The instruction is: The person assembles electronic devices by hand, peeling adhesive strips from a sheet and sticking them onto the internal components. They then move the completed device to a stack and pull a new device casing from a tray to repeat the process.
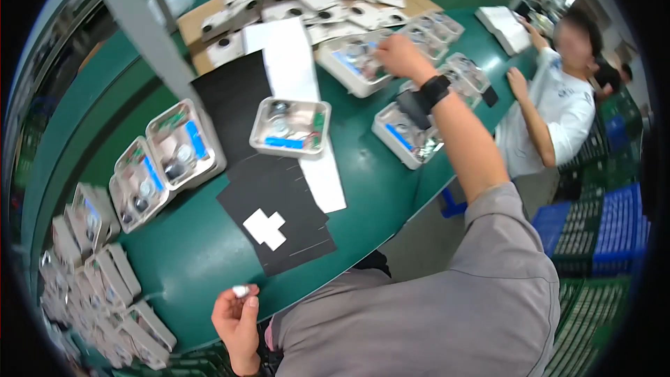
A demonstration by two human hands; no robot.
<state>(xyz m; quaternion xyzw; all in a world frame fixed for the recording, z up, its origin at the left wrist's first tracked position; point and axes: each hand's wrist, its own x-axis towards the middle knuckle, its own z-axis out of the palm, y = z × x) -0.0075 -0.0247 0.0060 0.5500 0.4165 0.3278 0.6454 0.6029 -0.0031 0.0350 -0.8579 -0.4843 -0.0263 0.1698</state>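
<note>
My right hand (405,59) reaches far across the bench, its fingers closed at the right end of an open white plastic housing (359,87). That housing holds a blue strip and wiring; the fingertips are partly hidden. Low at the bench's near edge, my left hand (237,321) is curled, with a small white piece (240,291) at the fingertips. Whether it is held or wraps a finger, I cannot tell. Between the hands, another open housing (289,148) with a blue strip, a green board and round parts lies on black sheets (234,98) and white paper (331,185).
A white cross-shaped cutout (265,229) lies on black sheet. More open housings (185,143) line the left side, several stacked (112,276). White panels with dark round holes (293,10) cover cardboard at the back. A person (551,112) works at right, touching a white housing (506,28).
</note>
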